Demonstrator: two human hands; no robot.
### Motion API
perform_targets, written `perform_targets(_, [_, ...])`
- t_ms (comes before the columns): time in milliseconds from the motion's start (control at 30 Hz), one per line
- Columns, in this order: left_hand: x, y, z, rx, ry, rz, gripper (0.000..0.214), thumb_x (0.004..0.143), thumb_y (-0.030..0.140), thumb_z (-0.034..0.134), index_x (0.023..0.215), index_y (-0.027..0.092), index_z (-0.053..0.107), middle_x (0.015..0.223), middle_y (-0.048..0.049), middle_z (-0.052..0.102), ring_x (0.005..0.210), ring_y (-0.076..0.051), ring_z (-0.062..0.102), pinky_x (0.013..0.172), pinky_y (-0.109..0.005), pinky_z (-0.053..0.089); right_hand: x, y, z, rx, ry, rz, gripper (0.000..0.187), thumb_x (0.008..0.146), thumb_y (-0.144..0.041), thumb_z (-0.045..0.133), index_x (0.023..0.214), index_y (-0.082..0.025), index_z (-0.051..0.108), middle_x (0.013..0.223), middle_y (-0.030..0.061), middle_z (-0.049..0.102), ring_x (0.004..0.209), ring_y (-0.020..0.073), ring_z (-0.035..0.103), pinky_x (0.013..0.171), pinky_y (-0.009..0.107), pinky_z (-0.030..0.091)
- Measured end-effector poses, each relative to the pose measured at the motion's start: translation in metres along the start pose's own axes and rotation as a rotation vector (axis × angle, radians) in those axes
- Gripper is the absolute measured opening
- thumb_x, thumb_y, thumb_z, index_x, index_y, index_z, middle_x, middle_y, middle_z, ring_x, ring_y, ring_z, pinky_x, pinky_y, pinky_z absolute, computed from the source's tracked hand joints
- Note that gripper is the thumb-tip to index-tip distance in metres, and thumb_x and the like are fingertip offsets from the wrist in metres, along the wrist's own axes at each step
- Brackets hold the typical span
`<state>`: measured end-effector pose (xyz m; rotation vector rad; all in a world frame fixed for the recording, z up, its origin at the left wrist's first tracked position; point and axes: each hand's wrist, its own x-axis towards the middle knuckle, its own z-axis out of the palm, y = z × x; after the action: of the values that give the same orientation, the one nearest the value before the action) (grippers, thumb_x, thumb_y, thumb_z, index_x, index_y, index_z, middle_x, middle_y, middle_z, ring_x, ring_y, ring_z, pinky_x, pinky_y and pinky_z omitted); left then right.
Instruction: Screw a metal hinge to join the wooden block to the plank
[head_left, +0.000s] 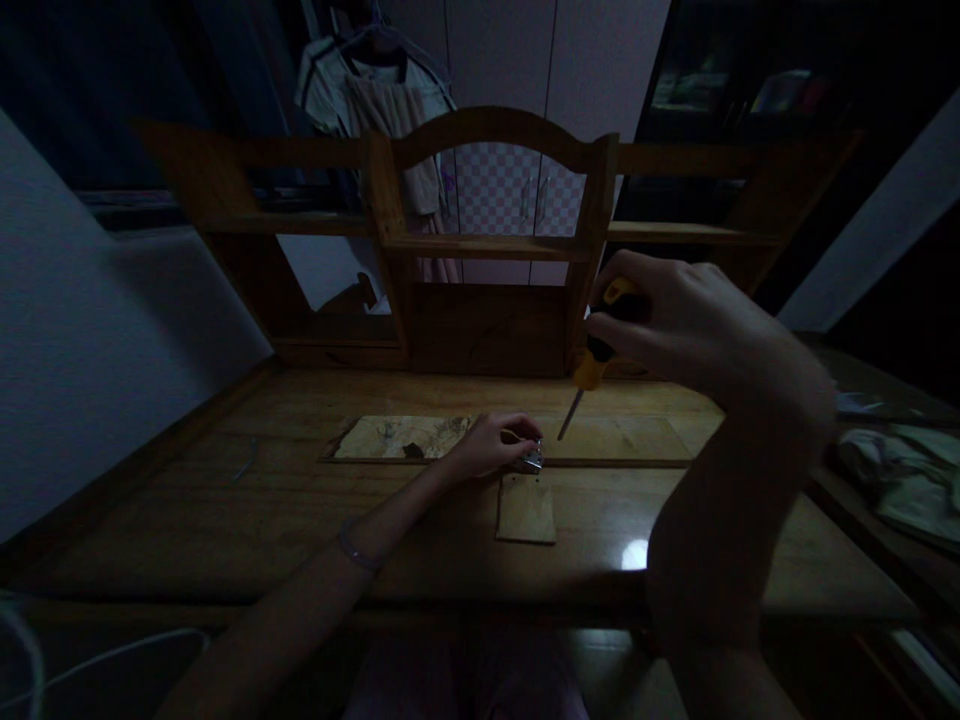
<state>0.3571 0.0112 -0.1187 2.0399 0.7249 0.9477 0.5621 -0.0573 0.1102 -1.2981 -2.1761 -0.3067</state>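
My right hand (679, 320) is raised above the wooden desk (262, 520), closed around the yellow and black handle of a screwdriver (589, 370). Its tip points down and to the left, ending just short of my left hand. My left hand (491, 445) rests on the desk with its fingers pinched on a small metal hinge (532, 462). The hinge sits at the top edge of a small wooden panel (526, 510) lying flat on the desk. A long shallow recess (405, 438) in the desktop runs behind the hinge.
A wooden hutch with shelves and an arched top (491, 135) stands at the back of the desk. Clothes (382, 95) hang behind it. Crumpled cloth or paper (900, 470) lies at the right edge. A white cable (97, 655) loops at bottom left. The room is dim.
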Motion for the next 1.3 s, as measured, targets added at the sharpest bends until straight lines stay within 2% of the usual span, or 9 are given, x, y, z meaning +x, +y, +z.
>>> perform_targets(167, [-0.001,-0.004,0.000,0.044,-0.060,0.048,0.017,0.086,0.023,0.066,0.100,0.013,0.070,0.093,-0.0039,0.069,0.083,-0.014,0.065,0.078,-0.023,0.050,-0.002,0.000,-0.001,-0.016,0.016,-0.010,0.024,0.085,-0.034,0.058,0.102,-0.018,0.065,0.083,0.0059,0.060,0.081,0.0241,0.059,0.072,0.035,0.045])
perform_targets(333, [-0.002,0.001,0.000,0.081,-0.090,0.079,0.014,0.086,0.018,0.064,0.099,0.014,0.070,0.094,-0.0031,0.069,0.085,-0.013,0.065,0.079,-0.022,0.049,-0.001,0.002,-0.001,-0.001,0.007,-0.020,0.025,0.084,-0.034,0.058,0.101,-0.017,0.064,0.085,0.0076,0.060,0.085,0.0254,0.060,0.074,0.035,0.045])
perform_targets(500, [-0.003,0.002,0.001,0.162,-0.059,0.122,0.014,0.087,0.019,0.065,0.099,0.016,0.070,0.095,-0.0017,0.068,0.086,-0.012,0.063,0.078,-0.022,0.047,-0.001,0.002,-0.001,-0.013,0.005,-0.011,0.025,0.084,-0.034,0.058,0.101,-0.016,0.064,0.087,0.0084,0.060,0.086,0.0269,0.059,0.077,0.037,0.045])
perform_targets(700, [-0.002,-0.003,0.003,0.123,-0.038,0.108,0.015,0.089,0.021,0.061,0.101,0.016,0.069,0.099,-0.0030,0.067,0.091,-0.014,0.063,0.082,-0.023,0.048,-0.001,0.000,-0.002,-0.027,-0.006,-0.003,0.025,0.084,-0.034,0.059,0.101,-0.017,0.064,0.092,0.0090,0.061,0.096,0.0308,0.058,0.078,0.038,0.043])
perform_targets(867, [-0.001,-0.001,0.001,0.215,-0.048,0.169,0.013,0.089,0.018,0.062,0.101,0.017,0.069,0.098,-0.0012,0.068,0.090,-0.013,0.063,0.081,-0.023,0.046,-0.002,-0.004,-0.002,-0.002,0.028,0.000,0.021,0.083,-0.029,0.060,0.099,-0.017,0.065,0.089,0.0073,0.061,0.090,0.0277,0.059,0.075,0.035,0.044])
perform_targets(1100, [-0.001,0.003,0.002,0.298,-0.067,0.250,0.019,0.091,0.016,0.061,0.107,0.017,0.071,0.102,-0.0030,0.068,0.094,-0.014,0.063,0.085,-0.023,0.045,-0.002,-0.006,-0.004,-0.014,-0.019,0.008,0.023,0.086,-0.031,0.059,0.101,-0.014,0.065,0.089,0.0084,0.061,0.089,0.0265,0.059,0.070,0.032,0.040])
perform_targets(1233, [0.000,0.001,-0.002,0.297,-0.095,0.240,0.022,0.093,0.026,0.063,0.112,0.018,0.071,0.109,-0.0055,0.065,0.098,-0.015,0.062,0.088,-0.025,0.046,-0.002,-0.006,-0.003,-0.051,-0.052,0.036,0.025,0.087,-0.033,0.059,0.103,-0.014,0.064,0.093,0.0082,0.063,0.094,0.0258,0.058,0.067,0.030,0.037])
perform_targets(1300, [0.001,-0.002,-0.009,0.335,-0.152,0.234,0.045,0.088,0.039,0.071,0.128,0.020,0.063,0.124,-0.0084,0.059,0.113,-0.020,0.057,0.098,-0.029,0.043,-0.001,-0.004,-0.001,-0.062,-0.087,0.020,0.026,0.088,-0.032,0.058,0.106,-0.014,0.064,0.098,0.0078,0.064,0.094,0.0236,0.059,0.067,0.029,0.037])
